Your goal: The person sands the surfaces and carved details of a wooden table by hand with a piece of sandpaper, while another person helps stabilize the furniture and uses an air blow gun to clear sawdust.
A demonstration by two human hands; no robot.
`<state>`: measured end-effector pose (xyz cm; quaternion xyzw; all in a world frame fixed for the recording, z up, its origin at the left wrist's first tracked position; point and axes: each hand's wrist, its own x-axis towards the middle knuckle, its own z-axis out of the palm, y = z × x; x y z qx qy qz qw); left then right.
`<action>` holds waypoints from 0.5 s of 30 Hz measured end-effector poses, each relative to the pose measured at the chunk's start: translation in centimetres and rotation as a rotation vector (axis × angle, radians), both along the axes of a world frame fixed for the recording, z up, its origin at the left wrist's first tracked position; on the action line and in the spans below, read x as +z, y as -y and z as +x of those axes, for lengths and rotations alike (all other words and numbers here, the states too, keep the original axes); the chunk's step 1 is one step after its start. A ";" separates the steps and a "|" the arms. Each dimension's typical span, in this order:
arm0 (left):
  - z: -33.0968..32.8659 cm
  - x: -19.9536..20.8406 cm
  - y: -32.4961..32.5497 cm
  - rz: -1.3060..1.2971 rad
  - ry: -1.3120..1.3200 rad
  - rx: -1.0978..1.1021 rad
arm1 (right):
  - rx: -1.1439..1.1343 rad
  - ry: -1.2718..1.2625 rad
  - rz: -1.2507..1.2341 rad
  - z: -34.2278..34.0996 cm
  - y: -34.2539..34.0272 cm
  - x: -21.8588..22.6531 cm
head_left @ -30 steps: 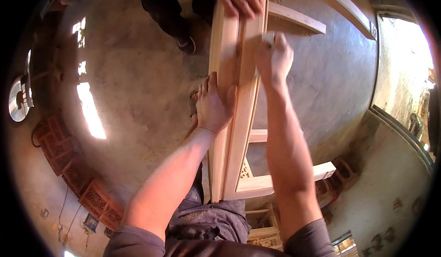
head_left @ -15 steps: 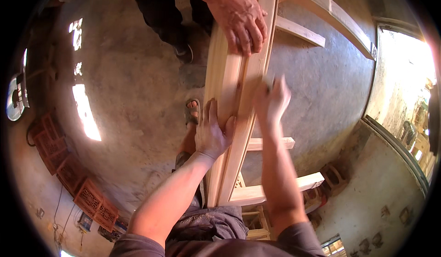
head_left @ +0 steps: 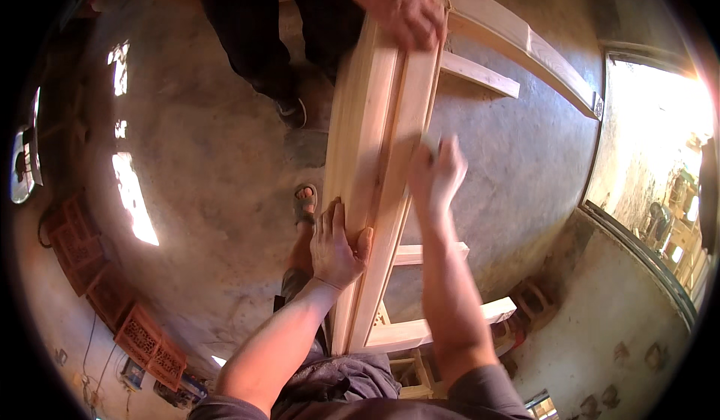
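A long pale wooden frame [head_left: 375, 150] with a lengthwise groove runs away from my waist. My left hand [head_left: 339, 244] lies on its left part, fingers stretched out and thumb apart toward the groove. At the frame's right edge, my right hand [head_left: 439, 176] is closed in a fist shape, slightly blurred by motion. Whatever its curled fingers hold, if anything, is hidden. Another person's hand [head_left: 409, 15] presses on the far end of the frame.
Wooden legs and rails reach out to the right, among them a long curved piece [head_left: 525, 37] and a shorter bar [head_left: 480, 73]. Carved reddish panels [head_left: 150, 345] lean along the left wall. The other person's dark-trousered legs [head_left: 251, 37] stand at the far left.
The other person's hand has moved farther up the frame. My left hand appears lower in the picture and nearer me. My right hand stays by the right edge, still closed.
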<state>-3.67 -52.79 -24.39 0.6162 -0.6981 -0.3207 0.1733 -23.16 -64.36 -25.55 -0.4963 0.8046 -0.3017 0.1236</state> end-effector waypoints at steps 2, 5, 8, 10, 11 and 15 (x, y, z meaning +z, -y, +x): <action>-0.5 -0.4 0.1 -0.056 -0.018 -0.027 | 0.005 -0.055 -0.041 -2.7 9.3 1.0; -0.7 -0.1 0.2 -0.070 0.015 -0.021 | -0.052 -0.108 0.024 -4.8 16.2 1.3; 0.0 -0.2 0.1 -0.070 0.062 -0.031 | 0.020 -0.064 -0.011 -3.7 13.5 0.0; 0.5 0.0 0.2 -0.053 0.084 -0.007 | 0.039 0.000 0.051 -1.2 7.6 -0.1; 0.4 0.0 0.5 -0.065 0.072 0.002 | 0.015 0.039 0.109 -0.5 5.6 0.6; -0.1 0.3 0.0 -0.057 0.039 -0.031 | 0.053 -0.123 -0.054 -4.3 13.5 0.8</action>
